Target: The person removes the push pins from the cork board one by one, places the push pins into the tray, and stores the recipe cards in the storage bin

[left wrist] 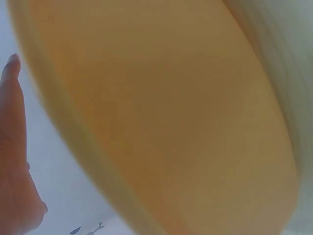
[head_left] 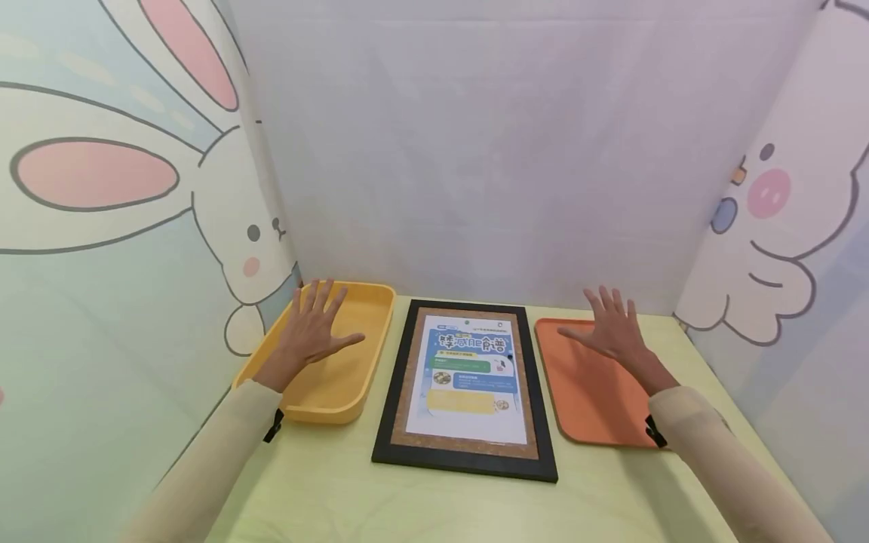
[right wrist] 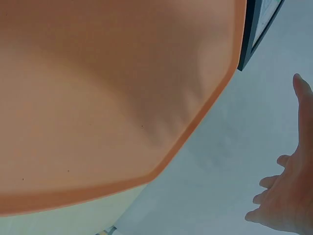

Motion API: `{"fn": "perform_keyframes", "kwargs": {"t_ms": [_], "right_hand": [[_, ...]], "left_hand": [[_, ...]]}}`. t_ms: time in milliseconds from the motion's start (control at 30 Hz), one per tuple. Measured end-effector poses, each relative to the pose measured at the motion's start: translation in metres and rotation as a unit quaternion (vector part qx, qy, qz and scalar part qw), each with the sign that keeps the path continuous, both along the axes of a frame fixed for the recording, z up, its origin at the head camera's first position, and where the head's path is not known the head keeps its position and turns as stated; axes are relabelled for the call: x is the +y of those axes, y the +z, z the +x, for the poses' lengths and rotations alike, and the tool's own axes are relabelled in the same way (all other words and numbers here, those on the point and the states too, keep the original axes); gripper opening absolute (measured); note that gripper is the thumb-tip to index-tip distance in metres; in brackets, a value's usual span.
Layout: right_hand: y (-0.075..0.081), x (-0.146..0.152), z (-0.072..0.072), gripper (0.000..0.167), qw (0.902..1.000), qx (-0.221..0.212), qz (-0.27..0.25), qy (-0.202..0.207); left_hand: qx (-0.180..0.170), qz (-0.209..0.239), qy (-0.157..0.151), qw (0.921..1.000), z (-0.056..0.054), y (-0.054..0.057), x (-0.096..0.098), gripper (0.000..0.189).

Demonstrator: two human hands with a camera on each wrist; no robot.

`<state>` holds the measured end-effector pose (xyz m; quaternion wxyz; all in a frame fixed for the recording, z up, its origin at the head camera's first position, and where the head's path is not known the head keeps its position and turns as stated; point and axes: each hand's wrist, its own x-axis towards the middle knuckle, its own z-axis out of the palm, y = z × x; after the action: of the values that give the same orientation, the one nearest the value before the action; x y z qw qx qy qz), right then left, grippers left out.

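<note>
In the head view my left hand is held with fingers spread over the yellow tray, holding nothing. The left wrist view shows the inside of that tray close up, with the side of my left hand at the left edge. My right hand, fingers also spread and holding nothing, hovers over the flat orange tray. Its shadow falls on the orange tray in the right wrist view, where the hand shows at the right edge.
Between the trays lies a black-framed corkboard with a printed sheet bearing blue, green and yellow blocks. A pale green table carries everything. Cloth walls with a cartoon rabbit and a pig enclose the sides.
</note>
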<state>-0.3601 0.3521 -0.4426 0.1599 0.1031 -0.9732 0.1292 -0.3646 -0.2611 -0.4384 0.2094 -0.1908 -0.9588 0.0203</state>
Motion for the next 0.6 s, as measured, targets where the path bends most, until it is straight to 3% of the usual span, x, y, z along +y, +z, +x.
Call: {"fn": "perform_keyframes", "kwargs": {"t_ms": [367, 600], "right_hand": [[0.000, -0.018, -0.006, 0.112, 1.0000, -0.006, 0.000, 0.004], [0.005, -0.033, -0.008, 0.110, 0.9996, -0.018, 0.005, 0.019]], "left_hand": [[-0.019, -0.042, 0.001, 0.9990, 0.003, 0.005, 0.018, 0.111], [-0.037, -0.012, -0.021, 0.9990, 0.007, 0.007, 0.038, 0.111]]}}
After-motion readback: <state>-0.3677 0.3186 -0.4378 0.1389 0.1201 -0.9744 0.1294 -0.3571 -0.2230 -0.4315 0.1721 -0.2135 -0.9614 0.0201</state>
